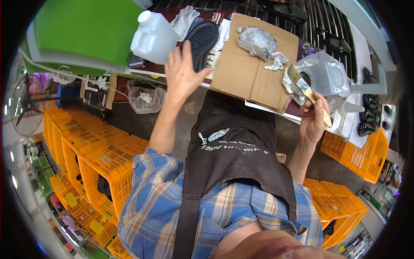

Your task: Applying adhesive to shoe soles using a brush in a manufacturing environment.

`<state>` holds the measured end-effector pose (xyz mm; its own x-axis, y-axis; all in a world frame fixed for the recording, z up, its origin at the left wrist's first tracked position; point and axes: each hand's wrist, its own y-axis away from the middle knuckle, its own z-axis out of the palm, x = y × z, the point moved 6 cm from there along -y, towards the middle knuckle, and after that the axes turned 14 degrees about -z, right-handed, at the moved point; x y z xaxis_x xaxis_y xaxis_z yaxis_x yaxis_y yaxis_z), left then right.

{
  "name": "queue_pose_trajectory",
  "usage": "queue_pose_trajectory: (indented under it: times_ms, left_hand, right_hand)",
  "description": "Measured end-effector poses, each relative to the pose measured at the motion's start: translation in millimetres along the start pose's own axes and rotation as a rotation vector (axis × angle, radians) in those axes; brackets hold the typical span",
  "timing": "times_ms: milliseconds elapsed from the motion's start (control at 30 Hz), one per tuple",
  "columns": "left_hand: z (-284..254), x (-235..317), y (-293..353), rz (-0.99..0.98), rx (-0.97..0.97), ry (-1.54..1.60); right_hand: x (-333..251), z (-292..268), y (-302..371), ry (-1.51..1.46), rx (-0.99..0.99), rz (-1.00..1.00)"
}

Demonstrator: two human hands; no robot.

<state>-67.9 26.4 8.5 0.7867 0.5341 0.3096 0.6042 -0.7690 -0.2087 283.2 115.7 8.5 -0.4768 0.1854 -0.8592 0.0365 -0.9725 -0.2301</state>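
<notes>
My left hand [182, 74] has its fingers spread and thumb stretched out at the near end of a black shoe sole [202, 39], tread side up. Whether it touches the sole I cannot tell. In my right hand [314, 117] is a flat paintbrush [307, 91], gripped by its wooden handle. Its bristles point away from me, over a plastic-covered spot beside the cardboard sheet [233, 64]. On that cardboard lie a grey-smeared, plastic-wrapped bundle [257, 42] and a crumpled white scrap [277, 61].
Left of the sole stands a white plastic jug [158, 39], with white gloves [185, 19] behind. A clear plastic container [332, 78] is at the right. Dark shoes [338, 43] sit on a slatted conveyor. Orange crates [108, 155] flank me; a fan [28, 101] stands far left.
</notes>
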Motion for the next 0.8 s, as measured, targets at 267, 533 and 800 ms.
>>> queue_pose_trajectory:
  times_ms: [267, 533, 800]
  left_hand:
    - [-6, -15, -27, -0.256, -0.156, 0.012]
    - [-19, 3, -22, -0.151, -0.319, 1.248]
    - [15, 53, 22, -0.143, -0.873, 2.1]
  right_hand:
    - [-35, -16, -19, 0.421, -0.058, -0.133]
    - [-30, -7, -49, 0.905, -0.184, -0.281]
    - [8, -13, -55, 1.154, -0.254, -0.32]
